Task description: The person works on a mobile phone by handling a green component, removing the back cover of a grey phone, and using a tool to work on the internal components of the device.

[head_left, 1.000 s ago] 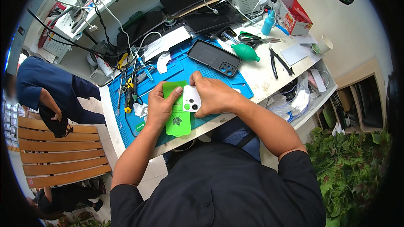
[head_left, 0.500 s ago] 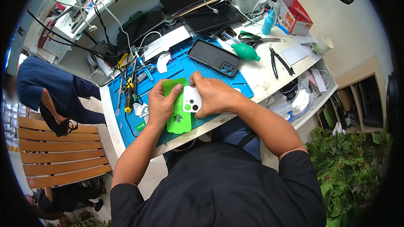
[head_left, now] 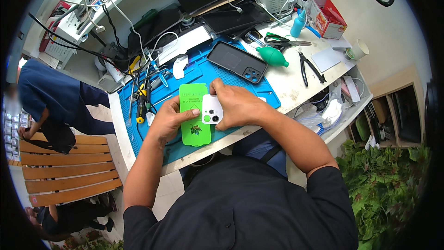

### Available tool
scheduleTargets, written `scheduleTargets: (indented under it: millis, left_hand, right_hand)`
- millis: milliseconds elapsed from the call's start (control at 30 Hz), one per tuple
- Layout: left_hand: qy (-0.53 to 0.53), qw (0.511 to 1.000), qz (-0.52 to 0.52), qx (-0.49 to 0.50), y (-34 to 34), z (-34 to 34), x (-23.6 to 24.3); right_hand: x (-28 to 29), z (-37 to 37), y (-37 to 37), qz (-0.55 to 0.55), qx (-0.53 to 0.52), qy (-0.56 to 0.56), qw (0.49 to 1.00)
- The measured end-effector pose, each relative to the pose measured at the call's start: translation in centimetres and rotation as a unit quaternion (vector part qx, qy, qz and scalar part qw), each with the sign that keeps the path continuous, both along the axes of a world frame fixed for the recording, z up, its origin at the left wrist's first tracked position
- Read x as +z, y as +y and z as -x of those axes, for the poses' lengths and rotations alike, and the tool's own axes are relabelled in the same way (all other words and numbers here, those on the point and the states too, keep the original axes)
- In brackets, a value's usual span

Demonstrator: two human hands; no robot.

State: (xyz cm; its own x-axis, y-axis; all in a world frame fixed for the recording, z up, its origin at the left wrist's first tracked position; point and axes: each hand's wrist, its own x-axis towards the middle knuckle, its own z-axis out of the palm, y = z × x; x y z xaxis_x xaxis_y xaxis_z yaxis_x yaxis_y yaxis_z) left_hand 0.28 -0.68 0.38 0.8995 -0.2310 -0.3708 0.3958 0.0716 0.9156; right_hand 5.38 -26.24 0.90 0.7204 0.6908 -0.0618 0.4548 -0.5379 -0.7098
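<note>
My left hand pinches a flat, bright green phone-shaped sheet by its left edge, thumb lying across the front. Dark print and a leaf picture show on the sheet. My right hand is wrapped round a white smartphone, back side up, with its camera lenses and a green round spot showing. The phone's left edge overlaps the sheet's right side; whether they touch I cannot tell. Both are held above the front of a blue work mat. A black phone case lies just beyond my hands.
Screwdrivers and cables lie left on the mat. Right of the case are a green air blower, scissors, pliers and a blue bottle. An open drawer juts out at right. Another person stands at left.
My left hand has shifted left and lower on the green sheet, uncovering its upper part. The sheet stands straighter. My right hand and the phone have hardly moved. The person at left has moved a black bag.
</note>
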Motion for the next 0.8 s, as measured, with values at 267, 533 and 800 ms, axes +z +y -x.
scheduleTargets:
  millis: [267,533,800]
  left_hand:
    - [0.008,0.999,0.033,0.023,-0.1,-0.2,-1.4]
    - [0.011,0.999,0.033,0.026,-0.1,-0.1,-1.4]
    - [0.013,0.999,0.030,0.023,-0.1,-0.1,-1.4]
  right_hand:
    - [-0.1,0.1,0.1,-0.002,-0.001,-0.016,1.000]
    - [-0.1,0.1,0.1,0.005,-0.002,-0.017,1.000]
    - [-0.2,0.1,0.1,0.004,0.000,-0.017,1.000]
